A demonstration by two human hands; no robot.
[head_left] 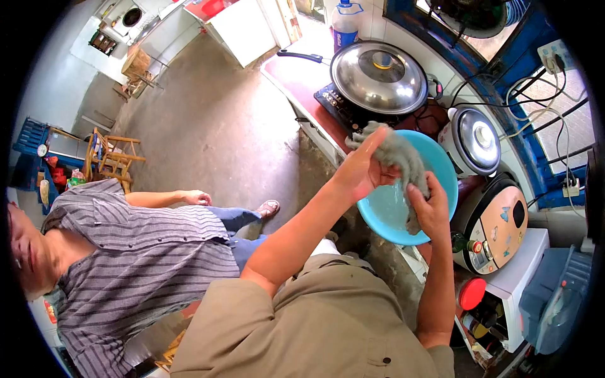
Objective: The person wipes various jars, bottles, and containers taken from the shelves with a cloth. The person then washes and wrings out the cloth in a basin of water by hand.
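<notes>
A wet grey cloth (pixel 406 160) is stretched between my two hands, above a light-blue basin (pixel 444 167) with water in it. My left hand (pixel 372 169) holds the cloth near the basin's left rim, with one end bunched beyond the fingers. My right hand (pixel 431 206) grips the lower part of the cloth over the basin's near right side, thumb on top. Part of the basin's inside is hidden by the cloth and my hands.
Behind the basin, a lidded wok (pixel 378 79) stands on an induction cooker (pixel 337 104). To the right are a lidded white cooker (pixel 469 142), a rice cooker (pixel 498 227) and a green bottle (pixel 463 244). A person in a striped shirt (pixel 145 233) stands at my left.
</notes>
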